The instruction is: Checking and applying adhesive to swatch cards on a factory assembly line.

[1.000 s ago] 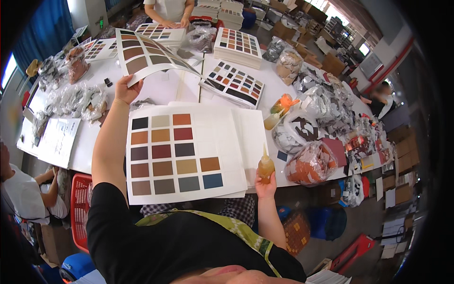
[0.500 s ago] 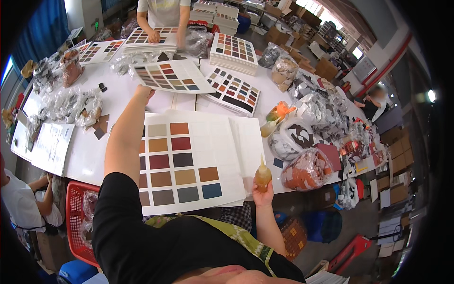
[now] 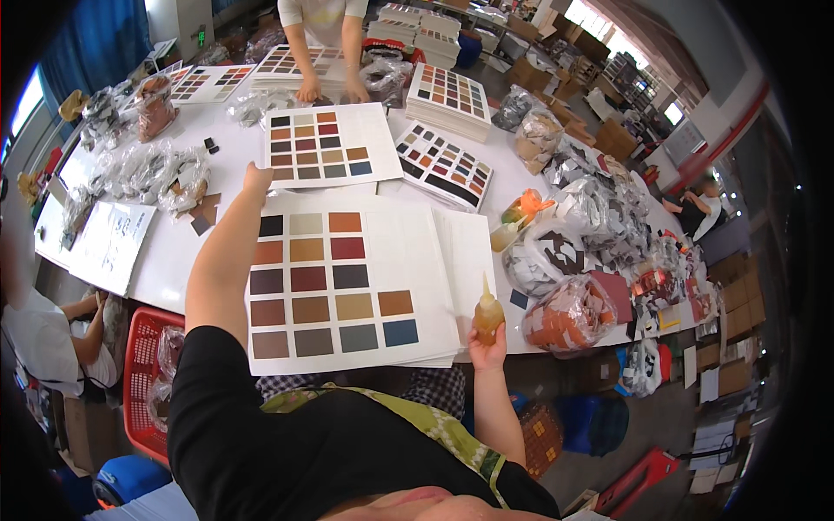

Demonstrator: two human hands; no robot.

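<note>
My left hand (image 3: 257, 177) is stretched across the table, closed at the near left corner of a colour swatch sheet (image 3: 375, 139). This sheet lies flat-looking beyond a larger-looking swatch sheet (image 3: 395, 252) in front of me, which rests on other white sheets. Rows of brown, grey, red and blue squares cover much of both. In my right hand (image 3: 488, 349), at the table's near edge, a squeeze bottle (image 3: 489, 319) of amber liquid stands upright, its pointed nozzle up. My fingers wrap round its lower part.
Stacked swatch cards (image 3: 445, 165) and a taller stack (image 3: 449, 100) stand far right. Clear bags of colour chips (image 3: 569, 313) crowd the right side; more bags (image 3: 148, 178) lie left. Another person's hands (image 3: 308, 89) work across the table. A red basket (image 3: 148, 382) stands at lower left.
The swatch sheet at my left hand has come down from a tilted, raised position to lie flatter. My right hand still holds the bottle. The person opposite has moved their hands.
</note>
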